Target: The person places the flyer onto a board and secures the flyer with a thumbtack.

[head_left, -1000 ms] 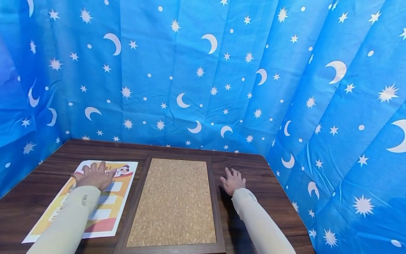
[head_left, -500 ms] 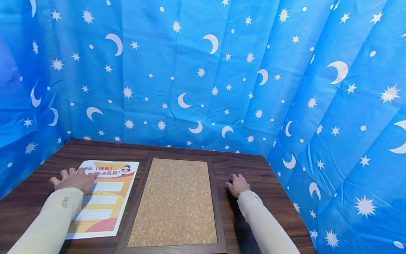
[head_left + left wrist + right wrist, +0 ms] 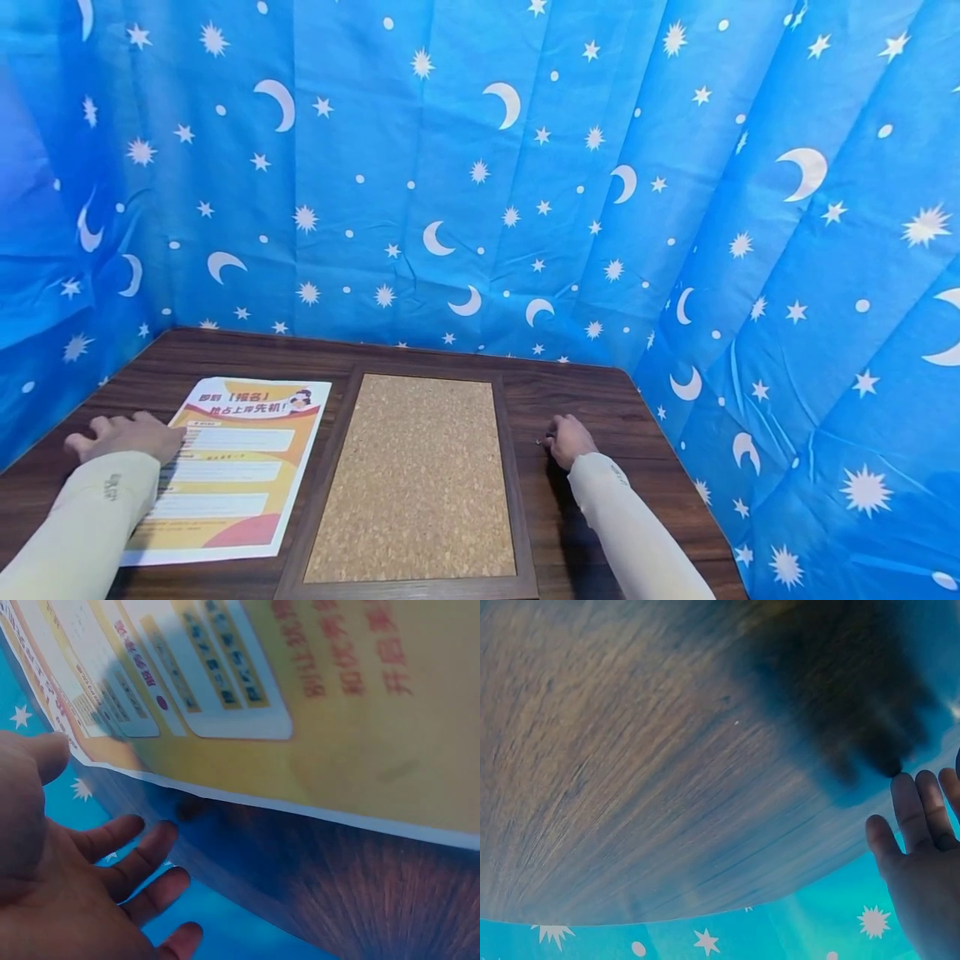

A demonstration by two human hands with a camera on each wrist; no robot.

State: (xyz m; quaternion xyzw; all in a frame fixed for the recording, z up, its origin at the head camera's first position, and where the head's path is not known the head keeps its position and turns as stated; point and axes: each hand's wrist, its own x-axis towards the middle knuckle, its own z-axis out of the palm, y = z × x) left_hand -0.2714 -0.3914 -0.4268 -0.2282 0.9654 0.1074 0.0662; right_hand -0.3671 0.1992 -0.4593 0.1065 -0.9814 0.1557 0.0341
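A printed poster, orange and yellow with white text boxes and red lettering, lies on the left of the table. My left hand is spread at its left edge, fingers loosely extended, holding nothing. In the left wrist view, that hand's thumb is by the paper's border; contact cannot be told. To the right of a framed cork board, my right hand hovers low over the wood. Its thumb and forefinger appear to pinch a small pin-like thing, mostly hidden. Its other fingers show in the right wrist view.
The dark wooden table carries the brown-framed board at its middle. A blue curtain with white moons and stars encloses the back and both sides. The right hand's shadow falls on the wood.
My left hand slid left from the poster's top to its left edge, uncovering the print. My right hand moved slightly right and toward me, its spread fingers drawing together. The poster and board stayed put.
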